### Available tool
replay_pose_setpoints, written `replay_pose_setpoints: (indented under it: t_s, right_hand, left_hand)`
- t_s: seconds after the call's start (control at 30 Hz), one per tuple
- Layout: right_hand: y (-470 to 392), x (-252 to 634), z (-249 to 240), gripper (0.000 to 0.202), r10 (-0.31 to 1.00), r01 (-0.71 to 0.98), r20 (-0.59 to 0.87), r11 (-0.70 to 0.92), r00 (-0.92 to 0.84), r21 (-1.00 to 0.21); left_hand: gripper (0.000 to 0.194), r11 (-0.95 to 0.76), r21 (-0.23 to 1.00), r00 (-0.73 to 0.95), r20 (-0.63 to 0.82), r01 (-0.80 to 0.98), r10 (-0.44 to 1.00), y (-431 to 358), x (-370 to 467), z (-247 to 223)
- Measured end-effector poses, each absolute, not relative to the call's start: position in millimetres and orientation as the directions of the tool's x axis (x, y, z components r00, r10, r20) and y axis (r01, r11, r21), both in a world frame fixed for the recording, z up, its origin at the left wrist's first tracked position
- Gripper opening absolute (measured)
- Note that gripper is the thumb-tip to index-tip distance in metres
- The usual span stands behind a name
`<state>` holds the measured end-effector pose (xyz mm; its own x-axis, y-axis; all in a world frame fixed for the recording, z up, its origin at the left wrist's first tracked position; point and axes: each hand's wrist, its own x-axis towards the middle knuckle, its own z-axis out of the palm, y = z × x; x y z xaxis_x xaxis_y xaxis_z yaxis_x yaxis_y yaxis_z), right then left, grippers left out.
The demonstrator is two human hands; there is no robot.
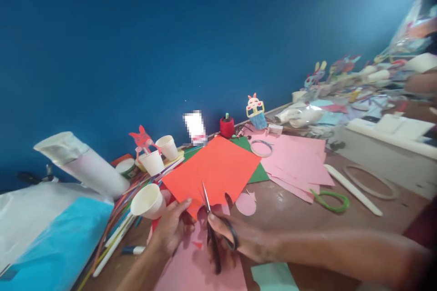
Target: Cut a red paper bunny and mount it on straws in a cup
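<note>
The right hand [239, 236] grips scissors [213, 232], blades in the red paper [211, 168] pinched by the left hand [172, 229]; thumb seemingly near the blades risks a nick.

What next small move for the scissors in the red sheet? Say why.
Probably close the scissors in the right hand for one short snip: their blades sit in the red paper's near edge, which the left hand pinches beside the cut.
</note>
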<state>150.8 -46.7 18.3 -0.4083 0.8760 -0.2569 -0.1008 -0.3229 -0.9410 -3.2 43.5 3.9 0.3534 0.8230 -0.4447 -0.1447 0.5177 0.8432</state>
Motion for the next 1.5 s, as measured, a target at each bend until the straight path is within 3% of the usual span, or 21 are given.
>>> replay_pose_setpoints:
  t_s: [0.13,0.27,0.67,1.0,1.5]
  right_hand:
    - [-43.5,138.3,5.6,0.054,0.896,-0.326,-0.237,-0.367,-0.375,-0.871]
    - [-37.2,131.7,-3.8,0.057,0.887,-0.396,-0.253,-0.407,-0.385,-0.823]
    - [-39.6,134.8,1.9,0.055,0.881,-0.286,-0.244,-0.376,-0.404,-0.882]
    - [-42.0,132.8,-1.7,0.050,0.895,-0.241,-0.226,-0.334,-0.385,-0.911]
    - [-46.5,132.5,-1.8,0.058,0.888,-0.195,-0.257,-0.349,-0.382,-0.916]
  left_hand:
    - [0.015,0.529,0.828,0.389,-0.432,-0.188,0.814,38.9,9.6,5.3]
    - [0.016,0.499,0.843,0.372,-0.405,-0.201,0.835,39.0,14.9,6.6]
    - [0.009,0.500,0.842,0.327,-0.423,-0.201,0.845,34.9,14.7,6.7]
    - [0.012,0.497,0.834,0.291,-0.426,-0.242,0.857,27.7,16.1,5.3]
    - [0.018,0.477,0.855,0.307,-0.407,-0.204,0.860,25.5,14.9,-1.9]
